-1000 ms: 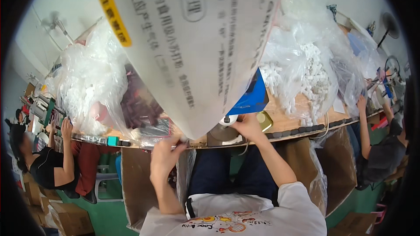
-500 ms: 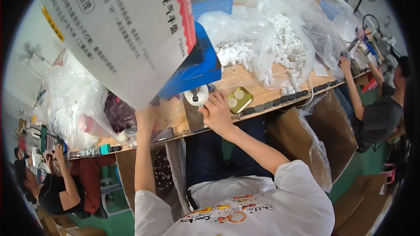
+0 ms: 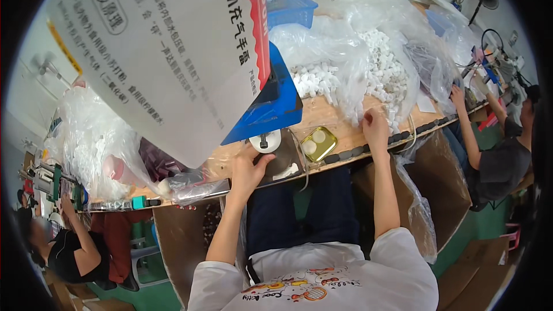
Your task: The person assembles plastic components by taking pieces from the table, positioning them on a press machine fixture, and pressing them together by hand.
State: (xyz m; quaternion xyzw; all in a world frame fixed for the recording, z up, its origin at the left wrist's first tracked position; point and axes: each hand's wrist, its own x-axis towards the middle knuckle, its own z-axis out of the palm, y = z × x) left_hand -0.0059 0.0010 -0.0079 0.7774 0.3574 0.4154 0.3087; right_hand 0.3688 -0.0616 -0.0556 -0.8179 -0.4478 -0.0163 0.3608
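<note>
My left hand (image 3: 246,174) is at the white round part (image 3: 266,141) of a blue bench machine (image 3: 276,109). Its thumb stands apart from its fingers, whose tips are partly hidden, and no held thing shows. My right hand (image 3: 377,132) is at the near edge of a heap of small white plastic pieces (image 3: 380,72), its fingers pinched together; what is between them is too small to make out. Between the hands lies a shallow gold-coloured tin (image 3: 329,141) with round whitish pieces in it. A small white piece (image 3: 288,171) rests on the dark plate below the machine.
A large printed sheet (image 3: 155,63) hangs in front at upper left, hiding part of the bench. Clear plastic bags (image 3: 340,40) and a blue basket (image 3: 291,8) lie behind. Cardboard boxes (image 3: 443,178) stand below the bench edge. Other people sit at both sides.
My right hand has left the machine's white part and moved right to the white pieces. My left hand has come from behind the sheet to the machine. A small white piece now shows below it.
</note>
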